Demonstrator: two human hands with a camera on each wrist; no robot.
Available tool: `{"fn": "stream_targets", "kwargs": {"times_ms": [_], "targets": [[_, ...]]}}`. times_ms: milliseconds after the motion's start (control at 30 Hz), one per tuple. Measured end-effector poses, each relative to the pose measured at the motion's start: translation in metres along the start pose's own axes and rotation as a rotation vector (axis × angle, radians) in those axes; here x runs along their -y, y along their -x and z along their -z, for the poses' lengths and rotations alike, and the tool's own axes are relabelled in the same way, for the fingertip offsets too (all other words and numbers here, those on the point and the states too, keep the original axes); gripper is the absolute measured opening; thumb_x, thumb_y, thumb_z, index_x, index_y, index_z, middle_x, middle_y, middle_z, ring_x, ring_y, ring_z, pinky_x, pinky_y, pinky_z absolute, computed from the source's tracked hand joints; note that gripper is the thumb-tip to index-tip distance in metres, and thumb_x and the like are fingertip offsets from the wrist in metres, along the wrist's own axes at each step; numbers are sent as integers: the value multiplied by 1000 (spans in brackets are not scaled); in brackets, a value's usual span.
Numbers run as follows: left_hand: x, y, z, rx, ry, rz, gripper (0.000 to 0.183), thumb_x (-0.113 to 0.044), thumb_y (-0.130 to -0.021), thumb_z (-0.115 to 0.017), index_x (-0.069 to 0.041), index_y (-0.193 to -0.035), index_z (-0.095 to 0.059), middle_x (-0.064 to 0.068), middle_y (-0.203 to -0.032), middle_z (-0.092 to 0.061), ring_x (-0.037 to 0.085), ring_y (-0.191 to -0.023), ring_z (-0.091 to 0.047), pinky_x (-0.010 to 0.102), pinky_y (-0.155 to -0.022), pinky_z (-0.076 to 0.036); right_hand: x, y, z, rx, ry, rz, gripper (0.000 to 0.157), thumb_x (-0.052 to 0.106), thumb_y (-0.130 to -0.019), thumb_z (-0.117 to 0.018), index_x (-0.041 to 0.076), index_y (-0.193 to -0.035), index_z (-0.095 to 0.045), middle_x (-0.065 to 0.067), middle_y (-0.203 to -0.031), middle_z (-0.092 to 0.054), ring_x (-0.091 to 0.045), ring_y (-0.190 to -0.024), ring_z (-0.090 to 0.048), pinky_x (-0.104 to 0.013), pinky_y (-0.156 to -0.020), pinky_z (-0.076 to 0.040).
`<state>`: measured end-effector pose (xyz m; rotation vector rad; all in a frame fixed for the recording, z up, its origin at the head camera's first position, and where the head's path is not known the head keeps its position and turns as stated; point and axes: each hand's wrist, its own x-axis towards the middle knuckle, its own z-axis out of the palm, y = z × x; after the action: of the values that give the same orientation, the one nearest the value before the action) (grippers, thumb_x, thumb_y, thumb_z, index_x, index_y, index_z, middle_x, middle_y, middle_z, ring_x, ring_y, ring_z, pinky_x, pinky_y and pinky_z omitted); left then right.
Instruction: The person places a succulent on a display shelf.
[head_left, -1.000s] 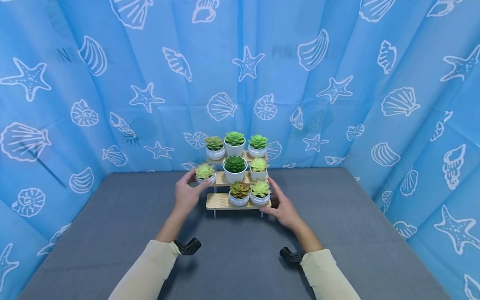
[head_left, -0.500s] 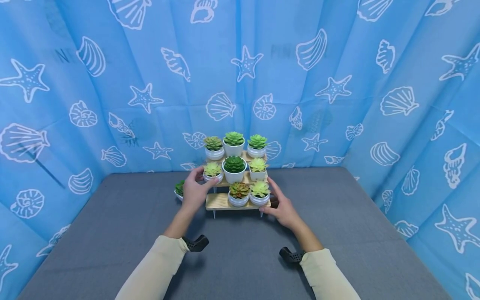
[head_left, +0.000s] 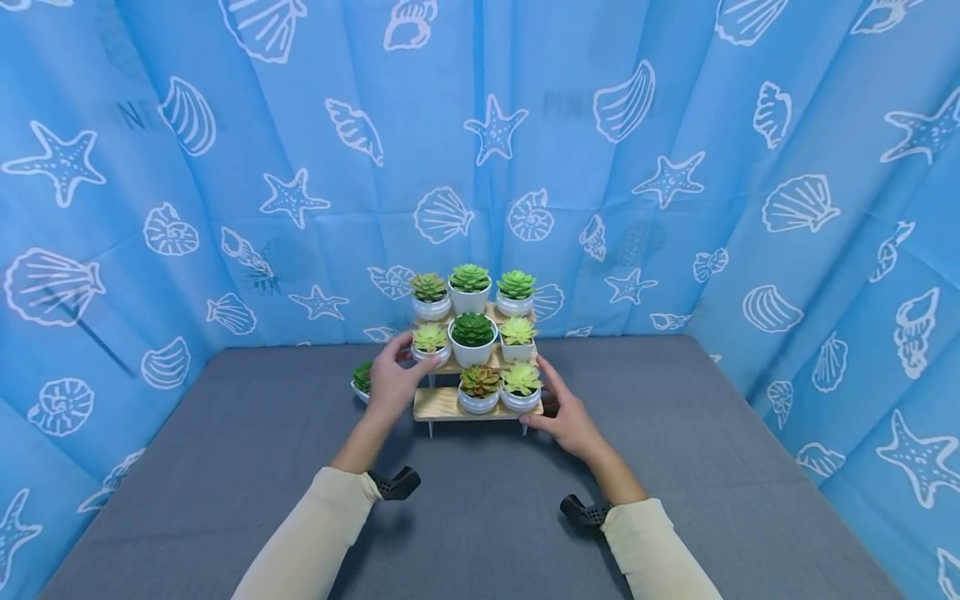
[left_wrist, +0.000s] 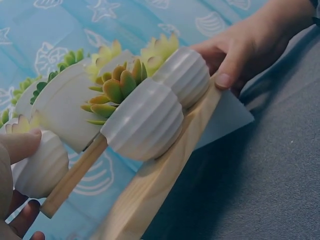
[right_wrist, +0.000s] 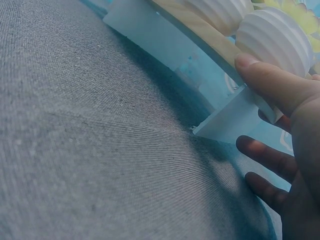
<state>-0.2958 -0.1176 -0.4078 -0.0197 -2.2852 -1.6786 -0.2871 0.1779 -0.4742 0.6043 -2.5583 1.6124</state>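
Observation:
A three-tier wooden plant stand (head_left: pixel 435 405) on clear supports bears small potted succulents. My left hand (head_left: pixel 390 377) holds a pale yellow-green succulent (head_left: pixel 431 340) in a white ribbed pot at the left end of the middle tier, thumb on the near side. My right hand (head_left: pixel 564 417) grips the stand's right end, its thumb (right_wrist: pixel 248 65) on the edge of the bottom shelf. Beside that thumb, a reddish-green succulent (head_left: pixel 479 382) and a light green succulent (head_left: pixel 521 379) stand on the bottom shelf. The middle tier also carries a dark green succulent (head_left: pixel 473 330).
Another green succulent (head_left: pixel 362 379) in a white pot sits on the grey cloth-covered table (head_left: pixel 480 517), left of the stand and partly behind my left hand. Three potted succulents line the top tier. A blue shell-print curtain (head_left: pixel 345 208) encloses the back and sides.
My left hand has carried the pale yellow-green succulent rightward to the left end of the middle tier. The green succulent on the table at left has come into fuller view. My right hand stays put.

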Motion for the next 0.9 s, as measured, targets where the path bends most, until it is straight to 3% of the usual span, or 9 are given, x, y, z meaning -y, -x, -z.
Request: {"fn": "stream_targets", "kwargs": {"times_ms": [267, 400, 533, 667, 900], "targets": [[4, 5, 3, -1, 57, -33, 67, -21, -83, -80, -4, -140, -51, 14, -137, -53, 31, -118, -51, 48, -96, -43, 1, 0, -1, 6, 7, 2, 99, 18, -82, -80, 36, -156, -15, -19, -138, -52, -32, -113, -59, -51, -91, -47], [8, 8, 6, -32, 62, -55, 66, -22, -80, -82, -6, -137, -54, 12, -133, -56, 30, -116, -54, 48, -96, -42, 1, 0, -1, 5, 8, 5, 100, 18, -82, -80, 36, -156, -16, -19, -138, -52, -32, -113, -59, -52, -91, -46], [18, 7, 12, -68, -35, -103, 66, -25, -79, -83, -6, -136, -56, 11, -129, -57, 29, -114, -54, 46, -92, -44, 2, 0, -1, 1, 4, 15, 100, 18, -82, -81, 33, -156, -16, -20, -137, -52, -33, -113, -59, -52, -91, -46], [30, 8, 22, -110, -119, -179, 61, -18, -81, -82, -5, -135, -56, 14, -127, -56, 31, -115, -53, 47, -90, -44, 1, 0, -1, -6, 8, 21, 100, 16, -81, -81, 31, -156, -16, -21, -136, -53, -33, -112, -59, -52, -91, -46], [53, 10, 39, -194, -335, -292, 60, -14, -78, -84, -5, -131, -59, 16, -132, -54, 37, -118, -44, 56, -96, -32, 0, 1, 1, -7, 19, 5, 100, 17, -81, -81, 36, -155, -16, -19, -135, -54, -31, -113, -59, -52, -92, -46]]}}
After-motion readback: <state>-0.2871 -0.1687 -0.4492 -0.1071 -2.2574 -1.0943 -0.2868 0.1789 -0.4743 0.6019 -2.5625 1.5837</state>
